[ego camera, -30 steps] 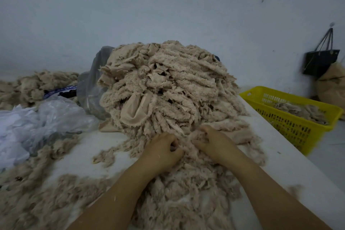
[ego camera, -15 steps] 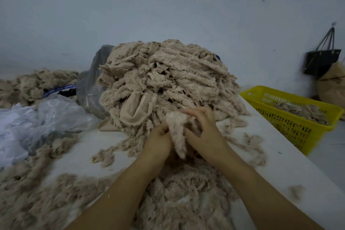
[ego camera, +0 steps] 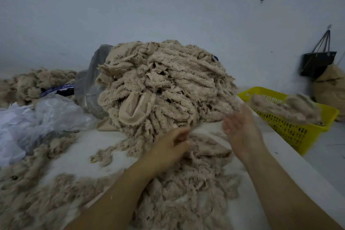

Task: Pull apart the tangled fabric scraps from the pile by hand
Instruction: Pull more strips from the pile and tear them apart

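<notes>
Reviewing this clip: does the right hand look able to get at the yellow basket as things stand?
Probably yes. The right hand is open and empty near the table's right edge, and the yellow basket sits just beyond that edge. Nothing stands between them; only blurred scraps hang over it.

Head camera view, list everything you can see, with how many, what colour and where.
Scrap pile: one, beige, table centre, by the wall.
Loose scraps: many, beige, spread over the near table.
Fluff heap: one, beige, far left.
Grey bag: one, clear grey, left of the pile.
White bag: one, whitish, left on the table.
Basket: one, yellow, right of the table, with blurred scraps over it.
Black bag: one, hanging on the wall at right.
Sack: one, tan, below the black bag.
Table: one, white.
Left hand: fingers curled, above the loose scraps.
Right hand: open, blurred, empty, by the pile's right edge.
</notes>
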The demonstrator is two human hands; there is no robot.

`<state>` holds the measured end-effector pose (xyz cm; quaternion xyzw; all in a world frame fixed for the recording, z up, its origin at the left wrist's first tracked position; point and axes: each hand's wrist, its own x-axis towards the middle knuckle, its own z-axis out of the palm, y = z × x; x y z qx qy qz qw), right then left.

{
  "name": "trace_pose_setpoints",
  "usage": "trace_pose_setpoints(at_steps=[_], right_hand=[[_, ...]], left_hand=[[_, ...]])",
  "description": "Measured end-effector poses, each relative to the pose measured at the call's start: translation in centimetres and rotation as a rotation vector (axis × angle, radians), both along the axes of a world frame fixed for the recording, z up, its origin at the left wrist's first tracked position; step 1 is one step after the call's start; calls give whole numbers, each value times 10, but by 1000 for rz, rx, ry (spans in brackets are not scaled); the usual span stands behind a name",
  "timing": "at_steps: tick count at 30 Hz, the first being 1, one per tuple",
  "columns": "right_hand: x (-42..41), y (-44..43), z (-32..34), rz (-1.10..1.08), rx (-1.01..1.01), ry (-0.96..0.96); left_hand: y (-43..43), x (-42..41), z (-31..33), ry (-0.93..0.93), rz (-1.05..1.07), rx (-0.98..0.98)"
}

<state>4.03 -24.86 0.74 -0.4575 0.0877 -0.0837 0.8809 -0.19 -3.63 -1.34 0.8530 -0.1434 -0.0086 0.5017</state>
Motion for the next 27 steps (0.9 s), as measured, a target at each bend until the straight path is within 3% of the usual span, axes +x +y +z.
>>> trace_pose_setpoints(at_steps=[3,6,7,9,13,15,17,19,21,24,27], right_hand=[[-3,21,-15,185,-987,-48],[-1,26,-27,407,-1630,-97],[-2,27,-28,405,-1747,-126],[-4,26,-27,338,-1631,-187],[-9,21,-12,206,-752,-35],[-10,19,-5,198,-434,-7],[-11,16,0,191,-276,-21],[-14,17,4,198,-224,-56],[-18,24,6,174,-329,-103],[-28,43,5,153,-553,-214],[-35,57,3,314,-647,-279]], left_hand=[[-2,4,-9,-110,-54,391],[3,7,-13,-113,48,412],[5,7,-14,-101,67,363],[7,7,-14,-132,79,247],[8,0,-8,-102,-31,1],[10,-2,-5,-68,-77,17],[13,0,-2,-92,-30,131],[18,3,1,-154,128,283],[17,1,7,-256,234,315],[0,-7,12,-312,93,144],[-15,-12,11,-247,34,-21]])
